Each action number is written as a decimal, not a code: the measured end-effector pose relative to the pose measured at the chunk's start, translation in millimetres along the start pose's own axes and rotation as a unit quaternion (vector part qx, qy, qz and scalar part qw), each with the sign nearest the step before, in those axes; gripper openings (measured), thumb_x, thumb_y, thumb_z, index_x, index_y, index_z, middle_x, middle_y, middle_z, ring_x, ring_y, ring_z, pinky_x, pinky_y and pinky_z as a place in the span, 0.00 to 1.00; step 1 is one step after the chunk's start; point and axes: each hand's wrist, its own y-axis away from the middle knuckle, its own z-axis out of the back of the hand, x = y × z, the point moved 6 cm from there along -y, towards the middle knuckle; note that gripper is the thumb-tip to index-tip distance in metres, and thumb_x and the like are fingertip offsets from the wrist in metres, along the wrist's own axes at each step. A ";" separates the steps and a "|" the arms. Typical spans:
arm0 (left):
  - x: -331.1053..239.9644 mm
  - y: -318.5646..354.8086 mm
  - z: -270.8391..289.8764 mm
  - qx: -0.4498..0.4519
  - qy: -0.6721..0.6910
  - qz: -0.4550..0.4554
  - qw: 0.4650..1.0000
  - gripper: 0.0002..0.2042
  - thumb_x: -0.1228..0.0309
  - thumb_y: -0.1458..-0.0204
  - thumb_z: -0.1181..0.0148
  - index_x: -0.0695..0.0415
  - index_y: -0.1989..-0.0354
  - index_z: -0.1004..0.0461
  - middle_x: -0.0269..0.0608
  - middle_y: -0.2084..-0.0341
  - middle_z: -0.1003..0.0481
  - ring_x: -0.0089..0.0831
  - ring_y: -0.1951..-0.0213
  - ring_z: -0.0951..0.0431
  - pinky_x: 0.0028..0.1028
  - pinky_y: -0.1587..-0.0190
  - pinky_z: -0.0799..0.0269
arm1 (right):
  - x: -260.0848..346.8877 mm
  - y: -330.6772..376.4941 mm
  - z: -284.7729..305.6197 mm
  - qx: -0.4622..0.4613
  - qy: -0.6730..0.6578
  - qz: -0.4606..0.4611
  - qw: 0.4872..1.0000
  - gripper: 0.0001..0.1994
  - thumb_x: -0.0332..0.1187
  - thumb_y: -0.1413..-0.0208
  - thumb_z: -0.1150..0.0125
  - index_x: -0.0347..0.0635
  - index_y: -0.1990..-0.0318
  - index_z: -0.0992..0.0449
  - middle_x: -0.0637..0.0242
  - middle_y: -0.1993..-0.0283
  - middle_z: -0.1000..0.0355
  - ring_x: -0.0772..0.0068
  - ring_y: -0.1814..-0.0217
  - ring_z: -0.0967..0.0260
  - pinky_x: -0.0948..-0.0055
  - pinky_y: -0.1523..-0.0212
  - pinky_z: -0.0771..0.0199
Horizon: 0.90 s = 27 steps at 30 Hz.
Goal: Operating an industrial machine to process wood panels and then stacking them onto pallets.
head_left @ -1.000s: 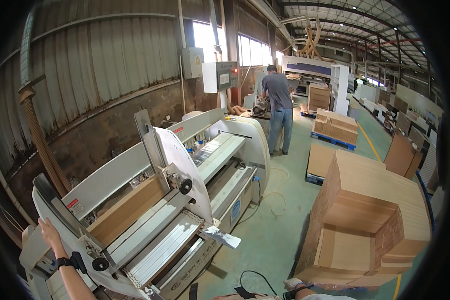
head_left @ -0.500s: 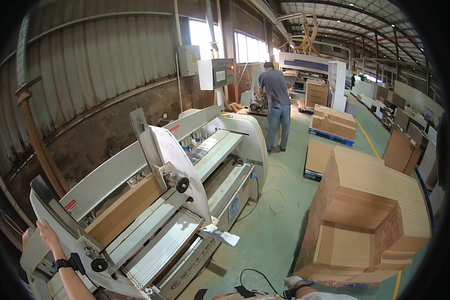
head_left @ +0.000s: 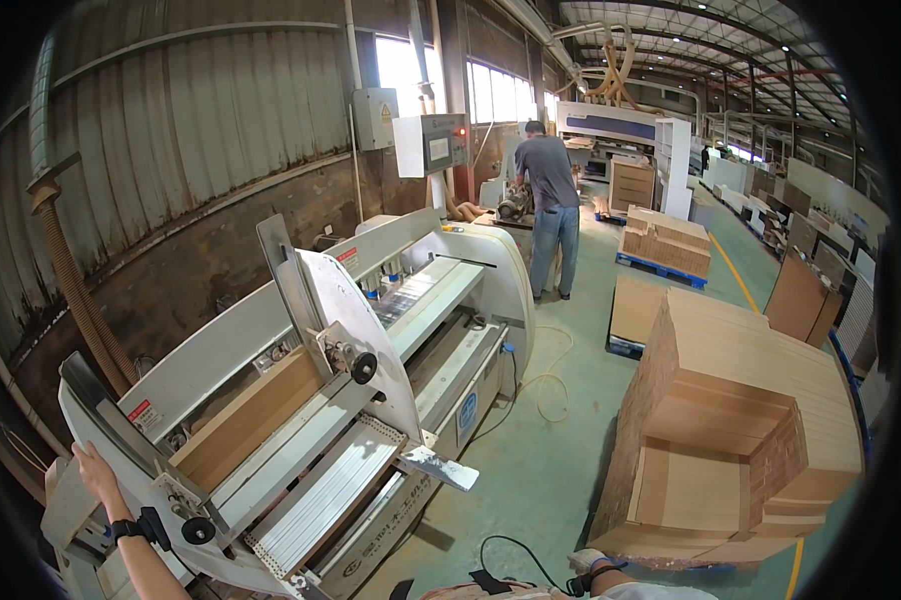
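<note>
My left hand, with a black band on its wrist, grips the outer edge of the white side panel of a large woodworking machine. Its fingers curl partly out of sight round that edge. A long brown board lies inside the machine, between this panel and a second upright white panel. Black round knobs sit on the panels' fittings. Low at the bottom edge, my right hand is only partly visible beside a black cable; its fingers are too small and hidden to read.
Stacked brown boards stand close on the right, with more on a blue pallet behind. A person faces away at another machine ahead. A control box hangs above. A pale hose and black cable lie on the floor.
</note>
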 end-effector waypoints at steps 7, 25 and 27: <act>-0.7 -0.5 -4.7 0.014 -0.002 0.011 1.000 0.20 0.56 0.47 0.64 0.52 0.48 0.46 0.59 0.63 0.31 0.55 0.61 0.32 0.43 0.61 0.37 | -13.3 -12.9 -8.2 -0.036 -0.048 -0.003 0.998 0.19 0.46 0.50 0.59 0.41 0.60 0.32 0.61 0.65 0.30 0.64 0.66 0.31 0.67 0.66 0.34; -4.9 2.2 0.7 -0.009 -0.005 -0.007 1.000 0.19 0.58 0.46 0.63 0.53 0.50 0.45 0.59 0.64 0.31 0.55 0.61 0.31 0.43 0.62 0.37 | 9.2 13.9 7.8 0.001 -0.141 -0.091 0.986 0.21 0.47 0.49 0.63 0.38 0.64 0.30 0.60 0.65 0.30 0.65 0.65 0.31 0.67 0.64 0.35; 1.1 1.0 6.1 -0.014 -0.011 -0.002 1.000 0.19 0.58 0.46 0.63 0.53 0.49 0.45 0.59 0.64 0.31 0.55 0.61 0.31 0.43 0.62 0.37 | 23.7 27.7 19.9 -0.010 -0.174 -0.123 0.977 0.21 0.47 0.49 0.63 0.38 0.64 0.31 0.59 0.65 0.30 0.65 0.64 0.31 0.67 0.65 0.35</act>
